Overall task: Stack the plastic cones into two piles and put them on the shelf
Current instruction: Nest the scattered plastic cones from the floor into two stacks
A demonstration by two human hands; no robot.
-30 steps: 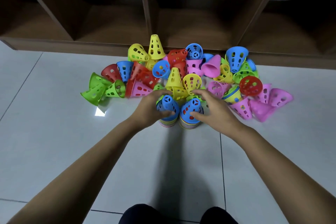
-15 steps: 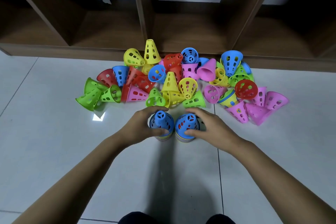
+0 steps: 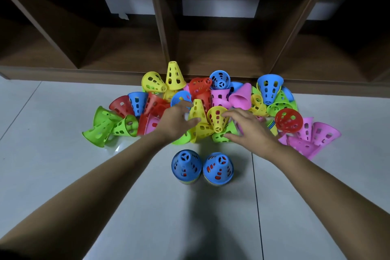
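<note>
- Two bare hands out over a loose heap point(image 3: 200, 88) of plastic cones, neither one holding anything.
- Left hand point(image 3: 177, 121) blurred, fingers and thumb parted to either side of an upright yellow cone point(image 3: 197, 110); contact impossible to tell.
- Right hand point(image 3: 249, 131) spread wide, fingertips point(image 3: 224, 114) at a tipped yellow cone point(image 3: 217, 119) just beside the upright one.
- Between the two hands: more yellow and green cones on their sides, tangled rim to rim.
- Out past the left hand: a green cluster point(image 3: 105, 124), with red and blue behind it.
- Out past the right hand: a red cone point(image 3: 288, 120) with its mouth turned up, then pink ones point(image 3: 310, 139) at the far edge.
- Back behind both wrists, toward the body: two started piles on the tiled floor point(image 3: 63, 175), left pile point(image 3: 185, 167) and right pile point(image 3: 218, 169), upright, just beside each other, each capped in blue with other colours showing through the holes.
- Handling, by the look of it: thin perforated plastic, probably light and fairly stiff, smooth enough to slip. Likely best pinched round the narrow top when upright, or by the wide rim when tipped. Loose neighbours apt to roll once one is lifted.
- Beyond the fingertips, past the heap: wooden shelf point(image 3: 221, 55) with open compartments, neither pile yet on it.
</note>
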